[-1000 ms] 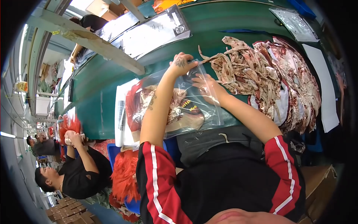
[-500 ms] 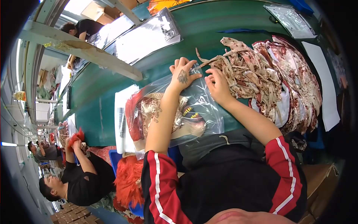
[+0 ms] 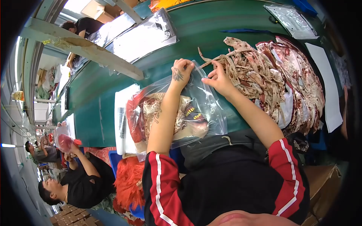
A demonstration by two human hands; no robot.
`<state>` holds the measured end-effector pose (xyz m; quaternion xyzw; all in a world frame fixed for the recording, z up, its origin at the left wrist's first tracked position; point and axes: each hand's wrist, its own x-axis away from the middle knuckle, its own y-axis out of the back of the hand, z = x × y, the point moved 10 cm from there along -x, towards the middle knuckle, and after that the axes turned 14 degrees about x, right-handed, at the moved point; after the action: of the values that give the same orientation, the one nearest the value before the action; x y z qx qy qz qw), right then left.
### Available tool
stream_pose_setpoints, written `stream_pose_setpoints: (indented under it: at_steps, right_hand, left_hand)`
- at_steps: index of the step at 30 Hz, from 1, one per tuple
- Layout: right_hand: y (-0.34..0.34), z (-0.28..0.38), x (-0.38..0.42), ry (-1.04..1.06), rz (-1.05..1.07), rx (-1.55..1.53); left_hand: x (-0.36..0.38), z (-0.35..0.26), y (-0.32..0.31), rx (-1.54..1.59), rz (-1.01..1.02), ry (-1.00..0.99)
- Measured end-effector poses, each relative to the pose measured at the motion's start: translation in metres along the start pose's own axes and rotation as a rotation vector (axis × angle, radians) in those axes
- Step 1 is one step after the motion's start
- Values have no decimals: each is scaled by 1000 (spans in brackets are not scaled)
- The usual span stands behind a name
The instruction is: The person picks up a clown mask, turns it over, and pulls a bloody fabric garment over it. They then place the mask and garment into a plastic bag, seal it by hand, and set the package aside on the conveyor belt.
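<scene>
A clear plastic bag [image 3: 209,113] lies on the green table [image 3: 211,30] right in front of me. Inside it sits a rubber mask [image 3: 188,118] with red hair, a gaping mouth and yellow teeth. My left hand [image 3: 181,72], tattooed on its back, pinches the bag's far edge. My right hand [image 3: 215,78] pinches the same edge a little to the right, with its fingers against the fabric pile. Both forearms lie over the bag.
A pile of blood-stained beige fabric strips [image 3: 271,75] lies on the right, with white sheets [image 3: 327,86] beyond it. Stacked clear bags [image 3: 145,35] lie at the far side. An orange wig [image 3: 128,180] sits by my left side. A co-worker [image 3: 79,177] on the left holds a red bagged item.
My hands went from pressing flat on the bag's top to pinching its far edge with curled fingers. The co-worker on the left raised a bagged red item.
</scene>
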<state>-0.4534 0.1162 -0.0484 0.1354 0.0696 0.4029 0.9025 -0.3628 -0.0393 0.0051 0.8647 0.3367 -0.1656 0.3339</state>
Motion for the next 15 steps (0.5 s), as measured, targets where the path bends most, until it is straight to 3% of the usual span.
stream_pose_setpoints:
  at_steps: [4,10,15]
  right_hand:
    - [-17,7,1,-69,287,134]
    - [-22,3,4,-130,303,186]
    - [-11,19,1,-102,228,473]
  left_hand:
    - [8,16,3,261,-50,406]
    - [12,18,13,375,-143,424]
    - [13,23,20,431,-209,420]
